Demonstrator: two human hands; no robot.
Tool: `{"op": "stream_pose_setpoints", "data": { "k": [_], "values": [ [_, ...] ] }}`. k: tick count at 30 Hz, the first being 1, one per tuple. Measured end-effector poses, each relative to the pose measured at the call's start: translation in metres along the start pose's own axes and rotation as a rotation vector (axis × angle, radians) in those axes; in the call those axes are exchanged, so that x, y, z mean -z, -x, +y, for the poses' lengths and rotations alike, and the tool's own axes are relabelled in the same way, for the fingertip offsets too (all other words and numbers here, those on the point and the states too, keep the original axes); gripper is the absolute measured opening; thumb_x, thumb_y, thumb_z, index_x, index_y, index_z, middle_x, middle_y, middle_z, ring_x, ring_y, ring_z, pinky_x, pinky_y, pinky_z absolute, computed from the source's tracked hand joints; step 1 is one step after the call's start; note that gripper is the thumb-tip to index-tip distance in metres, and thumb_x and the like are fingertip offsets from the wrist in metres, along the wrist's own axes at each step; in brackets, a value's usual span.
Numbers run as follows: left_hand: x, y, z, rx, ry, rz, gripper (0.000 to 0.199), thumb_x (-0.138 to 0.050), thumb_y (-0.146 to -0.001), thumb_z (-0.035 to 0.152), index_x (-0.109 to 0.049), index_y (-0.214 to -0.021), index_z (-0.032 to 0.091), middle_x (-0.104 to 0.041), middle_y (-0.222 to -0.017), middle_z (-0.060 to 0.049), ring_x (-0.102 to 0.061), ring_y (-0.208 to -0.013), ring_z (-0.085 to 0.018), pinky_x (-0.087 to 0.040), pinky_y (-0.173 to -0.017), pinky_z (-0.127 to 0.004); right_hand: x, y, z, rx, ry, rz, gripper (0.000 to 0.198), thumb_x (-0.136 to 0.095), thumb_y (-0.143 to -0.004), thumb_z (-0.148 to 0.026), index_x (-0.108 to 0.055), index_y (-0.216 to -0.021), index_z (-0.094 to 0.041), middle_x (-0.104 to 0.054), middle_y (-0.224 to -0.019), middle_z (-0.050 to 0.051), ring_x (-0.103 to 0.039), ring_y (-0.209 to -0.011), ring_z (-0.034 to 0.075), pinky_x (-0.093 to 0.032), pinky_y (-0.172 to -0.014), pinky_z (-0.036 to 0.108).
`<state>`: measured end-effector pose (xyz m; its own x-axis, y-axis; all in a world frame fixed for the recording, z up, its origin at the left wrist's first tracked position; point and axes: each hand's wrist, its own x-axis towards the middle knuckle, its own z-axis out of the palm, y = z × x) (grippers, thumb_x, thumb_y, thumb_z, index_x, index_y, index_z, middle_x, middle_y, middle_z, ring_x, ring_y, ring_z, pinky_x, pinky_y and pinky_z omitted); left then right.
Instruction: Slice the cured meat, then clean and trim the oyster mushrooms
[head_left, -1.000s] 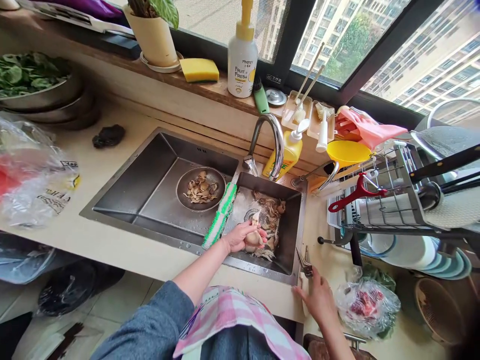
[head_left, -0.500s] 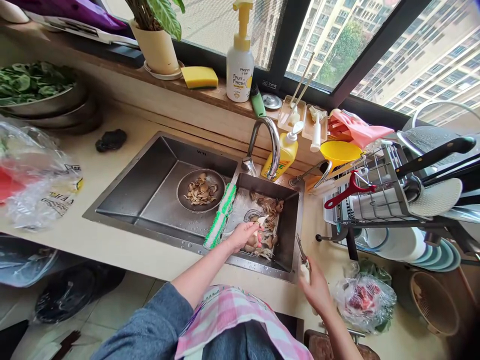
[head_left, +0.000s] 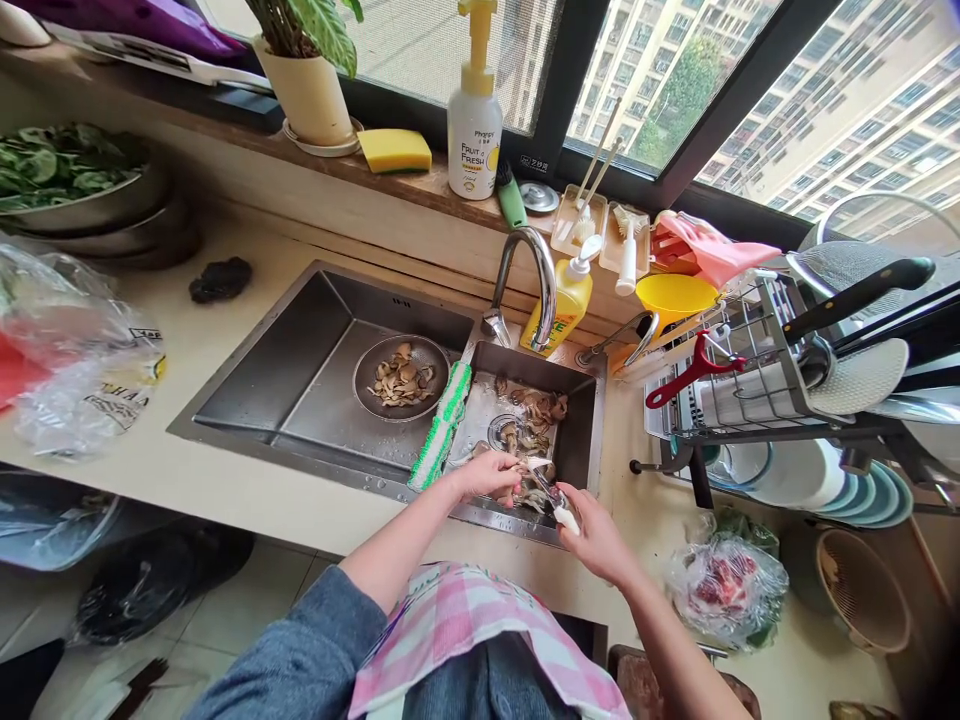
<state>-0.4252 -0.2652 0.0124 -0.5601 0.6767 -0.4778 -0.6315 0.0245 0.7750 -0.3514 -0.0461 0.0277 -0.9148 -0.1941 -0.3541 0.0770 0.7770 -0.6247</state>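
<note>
My left hand (head_left: 491, 474) is over the front of the right sink basin (head_left: 581, 440), its fingers pinching a pale mushroom (head_left: 537, 463). My right hand (head_left: 596, 535) grips white-handled scissors (head_left: 553, 494), whose blades point at the mushroom and are close to it. Whether the blades touch it I cannot make out. Below the hands, more brown mushrooms (head_left: 544, 407) lie spread over the basin floor around the drain. A round metal bowl (head_left: 363, 398) in the left basin holds a heap of mushroom pieces (head_left: 403, 378).
A green-and-white cloth (head_left: 442, 425) hangs over the divider between the basins. The faucet (head_left: 546, 270) arches above the right basin, with a yellow bottle (head_left: 559, 305) behind it. On the right stand a dish rack (head_left: 757, 345) and a plastic-wrapped bundle (head_left: 727, 590).
My right hand has moved left with the scissors, from beside the sink to the mushroom. My left hand has come slightly lower and nearer me, still pinching the mushroom.
</note>
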Motion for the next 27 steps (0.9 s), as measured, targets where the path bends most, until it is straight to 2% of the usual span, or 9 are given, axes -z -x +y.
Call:
{"op": "stream_pose_setpoints", "data": {
  "k": [2, 6, 9, 11, 13, 15, 18, 22, 27],
  "values": [
    [-0.002, -0.001, -0.002, 0.006, -0.019, 0.002, 0.031, -0.064, -0.069, 0.042, -0.052, -0.063, 0.014, -0.053, -0.052, 0.004, -0.05, -0.041, -0.007, -0.039, -0.048, -0.021, 0.0, 0.001, 0.0, 0.001, -0.036, -0.022, 0.056, -0.048, -0.066, -0.015, -0.049, -0.121, -0.018, -0.057, -0.104, 0.008, -0.055, -0.092, 0.019, -0.042, -0.084, 0.031],
    [-0.002, -0.006, -0.01, 0.046, 0.013, -0.028, 0.031, -0.065, -0.069, 0.043, -0.056, -0.075, 0.014, -0.059, -0.061, 0.002, -0.055, -0.045, -0.009, -0.042, -0.049, -0.022, 0.0, 0.004, -0.003, 0.014, -0.157, -0.068, 0.05, -0.048, -0.067, -0.015, -0.051, -0.117, -0.018, -0.06, -0.107, 0.006, -0.056, -0.093, 0.019, -0.042, -0.084, 0.03],
    [0.002, -0.008, -0.013, 0.014, 0.068, -0.096, 0.041, -0.066, -0.07, 0.041, -0.056, -0.101, 0.015, -0.062, -0.07, 0.0, -0.059, -0.048, -0.01, -0.044, -0.052, -0.023, 0.0, 0.007, -0.006, 0.02, -0.226, -0.099, 0.045, -0.047, -0.068, -0.016, -0.053, -0.112, -0.019, -0.063, -0.098, 0.003, -0.057, -0.085, 0.017, -0.044, -0.077, 0.028],
    [0.004, -0.007, -0.013, -0.034, 0.112, -0.157, 0.064, -0.069, -0.069, 0.037, -0.042, -0.125, 0.022, -0.064, -0.08, -0.003, -0.061, -0.05, -0.011, -0.044, -0.052, -0.023, 0.0, 0.009, -0.006, 0.012, -0.243, -0.105, 0.044, -0.047, -0.068, -0.016, -0.054, -0.111, -0.018, -0.064, -0.092, 0.001, -0.057, -0.08, 0.017, -0.043, -0.073, 0.027],
    [0.006, -0.007, -0.012, -0.058, 0.121, -0.23, 0.078, -0.07, -0.069, 0.034, -0.029, -0.135, 0.029, -0.065, -0.085, -0.004, -0.061, -0.05, -0.012, -0.044, -0.051, -0.022, 0.0, 0.012, -0.005, 0.002, -0.251, -0.117, 0.044, -0.046, -0.068, -0.017, -0.055, -0.111, -0.018, -0.064, -0.088, 0.001, -0.056, -0.076, 0.016, -0.043, -0.07, 0.026],
    [0.006, -0.008, -0.012, -0.049, 0.097, -0.287, 0.073, -0.07, -0.069, 0.034, -0.035, -0.132, 0.028, -0.065, -0.083, -0.003, -0.06, -0.047, -0.011, -0.043, -0.049, -0.021, 0.0, 0.015, -0.004, -0.009, -0.252, -0.131, 0.045, -0.046, -0.067, -0.017, -0.056, -0.111, -0.017, -0.064, -0.086, 0.001, -0.056, -0.074, 0.016, -0.043, -0.067, 0.026],
    [0.006, -0.01, -0.013, -0.03, 0.079, -0.301, 0.063, -0.07, -0.068, 0.034, -0.043, -0.125, 0.025, -0.064, -0.079, -0.002, -0.057, -0.044, -0.009, -0.042, -0.046, -0.019, -0.002, 0.018, -0.002, -0.019, -0.249, -0.131, 0.043, -0.046, -0.067, -0.017, -0.057, -0.109, -0.017, -0.064, -0.084, 0.001, -0.056, -0.073, 0.016, -0.043, -0.066, 0.026],
    [0.005, -0.01, -0.015, -0.022, 0.096, -0.292, 0.061, -0.07, -0.068, 0.031, -0.044, -0.123, 0.023, -0.064, -0.081, -0.003, -0.058, -0.046, -0.009, -0.042, -0.046, -0.019, -0.005, 0.02, 0.0, -0.045, -0.241, -0.116, 0.038, -0.046, -0.068, -0.018, -0.06, -0.103, -0.017, -0.065, -0.081, 0.001, -0.057, -0.071, 0.016, -0.042, -0.065, 0.026],
    [0.005, -0.01, -0.016, -0.018, 0.12, -0.299, 0.057, -0.07, -0.069, 0.03, -0.046, -0.12, 0.022, -0.065, -0.082, -0.004, -0.058, -0.045, -0.009, -0.043, -0.048, -0.021, -0.008, 0.021, 0.001, -0.043, -0.237, -0.09, 0.042, -0.047, -0.067, -0.017, -0.059, -0.108, -0.017, -0.066, -0.083, 0.001, -0.057, -0.072, 0.016, -0.042, -0.066, 0.026]
  ]
}}
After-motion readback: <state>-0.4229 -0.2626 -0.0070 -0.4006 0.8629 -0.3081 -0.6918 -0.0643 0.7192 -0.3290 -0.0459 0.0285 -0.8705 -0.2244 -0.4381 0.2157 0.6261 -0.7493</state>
